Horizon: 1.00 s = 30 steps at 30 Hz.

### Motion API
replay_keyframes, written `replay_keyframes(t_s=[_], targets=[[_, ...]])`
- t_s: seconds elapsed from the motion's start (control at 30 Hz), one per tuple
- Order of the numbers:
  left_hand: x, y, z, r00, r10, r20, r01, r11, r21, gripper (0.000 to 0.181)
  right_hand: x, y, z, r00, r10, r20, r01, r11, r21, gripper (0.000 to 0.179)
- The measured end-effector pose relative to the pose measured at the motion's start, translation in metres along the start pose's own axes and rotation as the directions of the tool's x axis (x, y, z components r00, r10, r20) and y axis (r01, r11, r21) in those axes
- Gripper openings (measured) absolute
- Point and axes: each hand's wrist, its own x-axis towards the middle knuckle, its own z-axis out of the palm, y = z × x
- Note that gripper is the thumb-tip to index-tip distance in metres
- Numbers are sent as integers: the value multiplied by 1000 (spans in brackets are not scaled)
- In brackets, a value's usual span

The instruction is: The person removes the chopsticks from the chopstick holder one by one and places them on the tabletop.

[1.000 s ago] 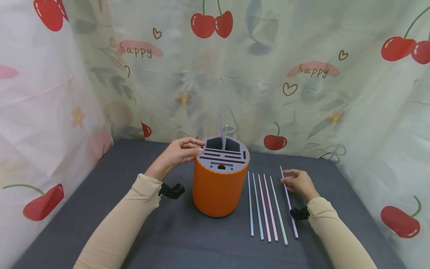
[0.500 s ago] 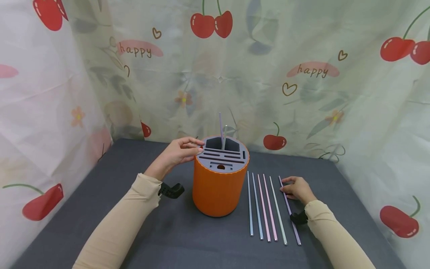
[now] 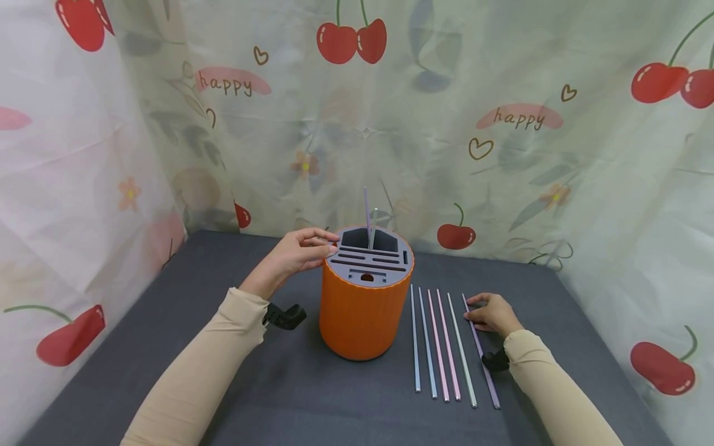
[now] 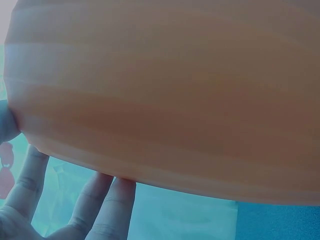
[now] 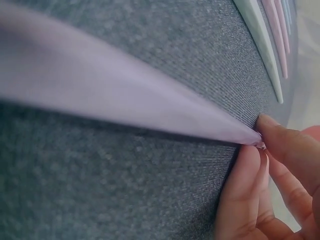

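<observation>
An orange cylindrical knife block (image 3: 359, 316) with a grey slotted top stands mid-table. My left hand (image 3: 292, 254) touches its left rim with fingers fairly straight; the left wrist view has the fingertips against the orange wall (image 4: 165, 110). A purple chopstick (image 3: 483, 356) lies at the right end of a row, its far tip pinched between the thumb and fingers of my right hand (image 3: 493, 311). That pinch shows close up on the purple chopstick (image 5: 150, 97) in the right wrist view. Left of it lie a pale green chopstick (image 3: 462, 350), two pink chopsticks (image 3: 439, 347) and two blue chopsticks (image 3: 416, 341).
A purple chopstick (image 3: 367, 207) and a pale green chopstick (image 3: 374, 223) stand in the block's rear compartment. Dark grey cloth covers the table (image 3: 312, 402). A printed curtain (image 3: 357, 124) hangs close behind and at both sides.
My right hand has moved slightly down with the purple chopstick, which now lies nearer the table's front, in line with the others. The left hand has stayed on the block.
</observation>
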Motion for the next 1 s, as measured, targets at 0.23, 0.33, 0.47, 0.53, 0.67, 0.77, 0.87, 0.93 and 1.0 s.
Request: replay_keyframes(t_s=[0.23,0.33,0.47,0.53,0.67,0.77,0.87,0.93,1.0], targets=[[-1,-1,0,1000,10,-6,-10,1000,4,41,-2,0,0,1000,-4,12,4,1000,4,45],[-1,-1,0,1000,14,-8,-14,1000,14,42,-3,0,-1,1000,-9,15,9,1000,8,45],[-1,-2,0,1000,22,-11,-22,999,31,42,-3,0,0,1000,-17,18,17,1000,12,45],[-1,-2,0,1000,22,-14,-21,999,33,41,-3,0,0,1000,-18,20,18,1000,12,45],[-1,-2,0,1000,23,-17,-22,999,36,41,-2,0,-1,1000,-12,21,12,1000,13,45],[-1,-1,0,1000,27,-14,-27,999,43,42,-1,0,-1,1000,5,17,-6,1000,15,45],[-1,-1,0,1000,24,-18,-23,999,43,42,1,0,-2,1000,17,16,-17,1000,18,46],[-1,-1,0,1000,21,-20,-20,999,43,42,1,0,-2,1000,21,19,-21,1000,22,45],[-1,0,0,1000,20,-18,-19,999,41,43,1,-1,-2,999,15,28,-16,999,30,45]])
